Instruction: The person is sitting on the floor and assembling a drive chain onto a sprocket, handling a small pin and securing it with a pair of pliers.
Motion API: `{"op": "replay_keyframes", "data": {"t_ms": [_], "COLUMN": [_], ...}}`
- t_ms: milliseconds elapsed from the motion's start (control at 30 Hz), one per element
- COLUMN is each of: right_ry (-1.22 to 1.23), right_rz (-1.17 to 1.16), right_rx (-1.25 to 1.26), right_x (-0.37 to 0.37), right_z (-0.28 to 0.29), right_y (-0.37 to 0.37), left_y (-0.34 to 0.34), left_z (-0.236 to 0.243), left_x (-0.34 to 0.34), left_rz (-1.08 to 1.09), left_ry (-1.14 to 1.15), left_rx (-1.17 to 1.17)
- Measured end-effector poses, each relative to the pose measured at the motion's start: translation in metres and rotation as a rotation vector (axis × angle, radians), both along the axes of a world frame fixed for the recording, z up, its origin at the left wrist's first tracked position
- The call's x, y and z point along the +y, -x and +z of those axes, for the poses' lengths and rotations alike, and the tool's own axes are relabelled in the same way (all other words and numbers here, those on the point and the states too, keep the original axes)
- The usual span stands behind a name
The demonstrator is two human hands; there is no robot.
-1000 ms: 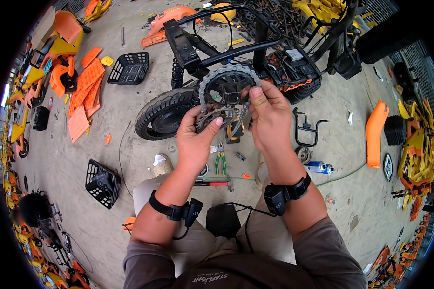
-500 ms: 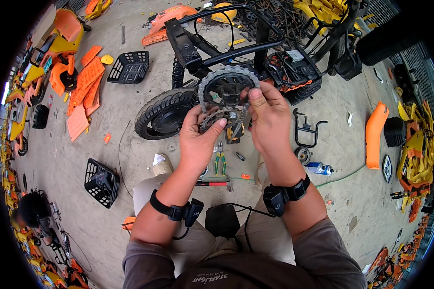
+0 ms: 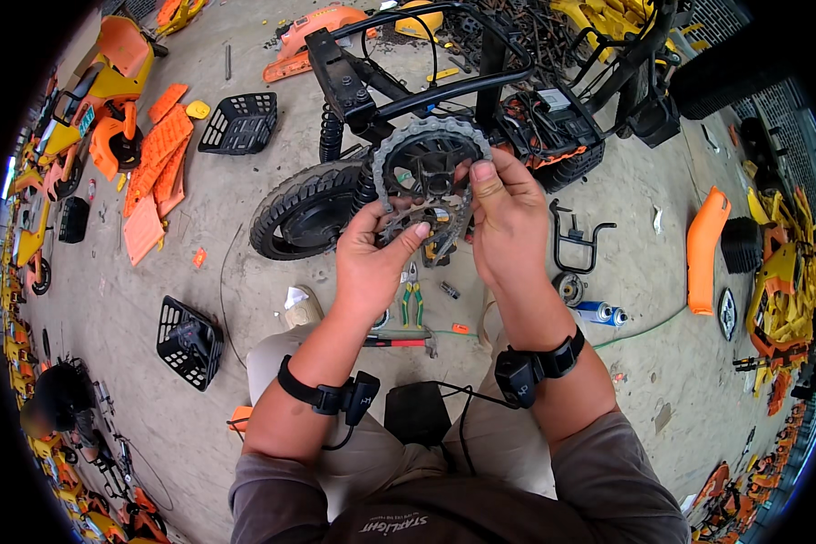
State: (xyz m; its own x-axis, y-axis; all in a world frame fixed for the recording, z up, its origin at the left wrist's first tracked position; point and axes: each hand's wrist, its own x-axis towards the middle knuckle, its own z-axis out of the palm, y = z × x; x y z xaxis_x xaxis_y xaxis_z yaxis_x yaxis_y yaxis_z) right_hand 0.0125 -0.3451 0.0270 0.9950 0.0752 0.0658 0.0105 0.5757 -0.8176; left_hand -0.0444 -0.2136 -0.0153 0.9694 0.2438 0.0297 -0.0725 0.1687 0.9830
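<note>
A grey, dusty chain [image 3: 391,150] forms an arc over a dark ring in front of me, with a toothed part at its lower end. My left hand [image 3: 367,272] is closed on the lower left of the chain, thumb lying over the toothed part. At the right side, my right hand [image 3: 503,213] pinches the chain between thumb and bent fingers. Behind the chain stands a stripped black scooter frame [image 3: 408,109], with a fat-tyred wheel [image 3: 304,213] to the left. Whether the chain touches the frame, I cannot tell.
Green-handled pliers [image 3: 413,299], a red-handled hammer [image 3: 399,342] and blue spray cans [image 3: 600,314] lie on the floor before me. Black baskets [image 3: 190,344] and orange panels [image 3: 159,172] are at the left. An orange fender [image 3: 705,249] lies right. Another person [image 3: 63,399] is far left.
Both hands keep their hold on the chain. The lower toothed part and chain have shifted slightly; the whole view has moved a little.
</note>
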Motion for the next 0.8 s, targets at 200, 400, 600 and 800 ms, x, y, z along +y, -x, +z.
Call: {"op": "replay_keyframes", "data": {"t_ms": [200, 400, 600, 800], "right_ry": [-0.030, -0.077, -0.082, -0.090], "right_rz": [0.010, 0.027, 0.023, 0.050], "right_rx": [0.046, 0.063, 0.075, 0.099], "right_x": [0.005, 0.005, 0.006, 0.006], "right_z": [0.002, 0.003, 0.002, 0.000], "right_y": [0.005, 0.007, 0.009, 0.008], "left_y": [0.002, 0.002, 0.001, 0.000], "left_z": [0.003, -0.003, -0.006, -0.008], "left_x": [-0.003, -0.004, -0.005, -0.001], "left_rz": [-0.007, 0.004, 0.013, 0.034], "left_ry": [-0.010, -0.062, -0.118, -0.201], "left_rx": [-0.006, -0.027, -0.068, -0.031]}}
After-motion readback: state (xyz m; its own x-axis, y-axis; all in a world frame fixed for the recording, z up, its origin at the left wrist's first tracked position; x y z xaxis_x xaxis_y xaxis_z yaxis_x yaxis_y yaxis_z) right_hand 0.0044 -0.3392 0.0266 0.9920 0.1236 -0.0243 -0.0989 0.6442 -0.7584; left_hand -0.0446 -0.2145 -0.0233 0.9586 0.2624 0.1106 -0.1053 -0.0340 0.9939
